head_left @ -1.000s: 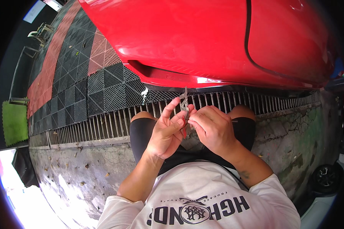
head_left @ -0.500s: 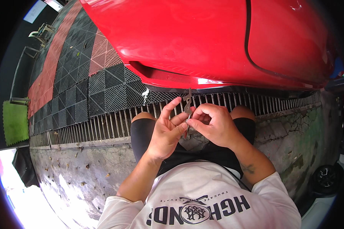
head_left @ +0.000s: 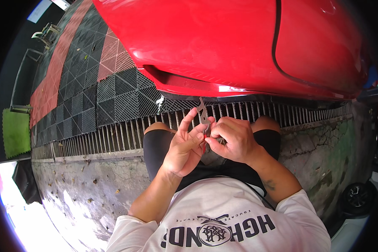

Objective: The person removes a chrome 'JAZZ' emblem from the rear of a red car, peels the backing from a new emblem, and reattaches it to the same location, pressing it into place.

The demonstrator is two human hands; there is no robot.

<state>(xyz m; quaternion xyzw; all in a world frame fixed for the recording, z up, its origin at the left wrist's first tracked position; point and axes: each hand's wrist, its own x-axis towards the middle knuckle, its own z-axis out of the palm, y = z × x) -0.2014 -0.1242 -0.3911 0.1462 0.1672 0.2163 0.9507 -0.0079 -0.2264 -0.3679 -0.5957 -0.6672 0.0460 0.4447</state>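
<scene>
left hand [head_left: 184,148]: palm turned up and inward, thumb bent in against the fingers, clamped on the lower part of a flat silvery metal piece [head_left: 204,117]. one of my fingers stretches up along the piece's left side, clear of the grip.

right hand [head_left: 234,137]: back of the hand upward, fingers curled. tips of thumb and forefinger are drawn close at the piece's lower end; whether they pinch it or only touch it, i cannot tell, as the contact is too small to read.

metal piece: between my two hands, above my lap, long axis roughly up and down in view, with notched edges and openings. its narrow upper end points to the lower edge of a red car body [head_left: 214,46]; contact there cannot be told. a thin red strip [head_left: 204,147] shows below it, between the hands; how it joins is hidden.

surroundings: my knees are parted, in black shorts [head_left: 155,148]; white shirt [head_left: 239,201] below. a ribbed metal grating [head_left: 119,136] runs across under the car's edge. black floor tiles [head_left: 117,90] lie to the left, cracked concrete [head_left: 101,176] nearer me, a green mat [head_left: 16,132] at far left, a wheel [head_left: 358,195] at lower right.
</scene>
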